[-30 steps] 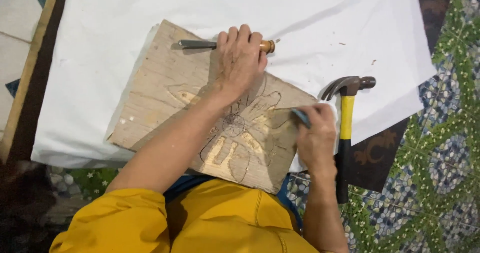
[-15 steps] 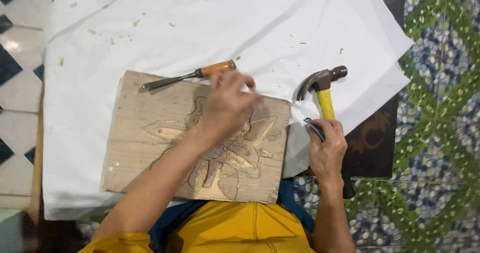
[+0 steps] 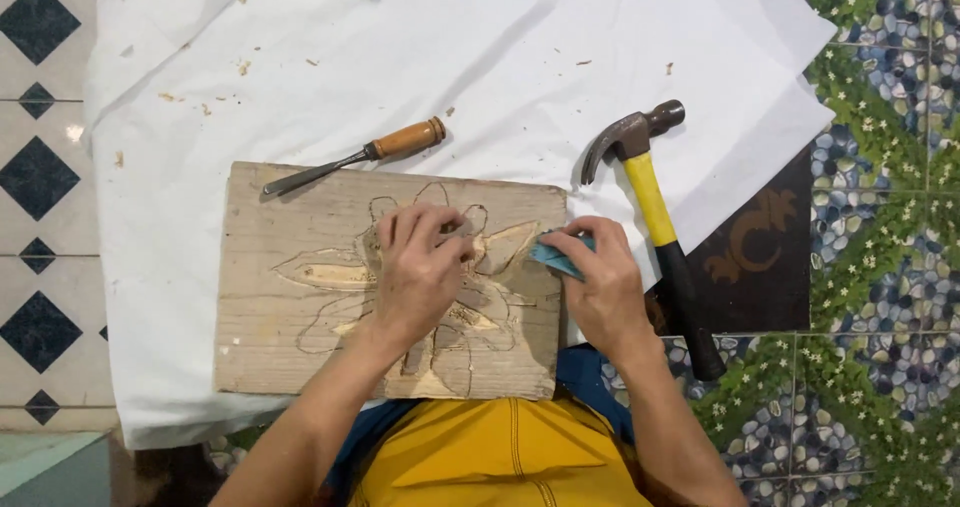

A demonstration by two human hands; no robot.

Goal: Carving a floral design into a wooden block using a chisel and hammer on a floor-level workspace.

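- So the wooden board (image 3: 300, 307) lies flat on the white sheet (image 3: 500, 57), near edge right up against the yellow-clad lap (image 3: 500, 457). It's got a flower carving (image 3: 440, 277) cut into it, roughly centre to right.
- My left hand (image 3: 418, 272) rests on the carving, fingers curled down onto the wood. Something small might be pinched at the fingertips, but I honestly can't tell from here.
- My right hand (image 3: 600, 287) sits at the board's right edge, gripping a small blue thing (image 3: 555, 257) between thumb and fingers; its tip points left at the carving.
- A chisel (image 3: 355, 157) with an orange wooden handle lies loose along the far edge of the board, blade tip just over the wood, nobody touching it.
- A claw hammer (image 3: 655, 207), yellow and black handle, lies just right of the right hand, head far, handle running near, also untouched.
- Wood chips (image 3: 245, 67) are scattered on the far part of the sheet.
- Patterned floor tiles (image 3: 40, 167) on the left, pebble-print flooring (image 3: 890, 217) on the right.
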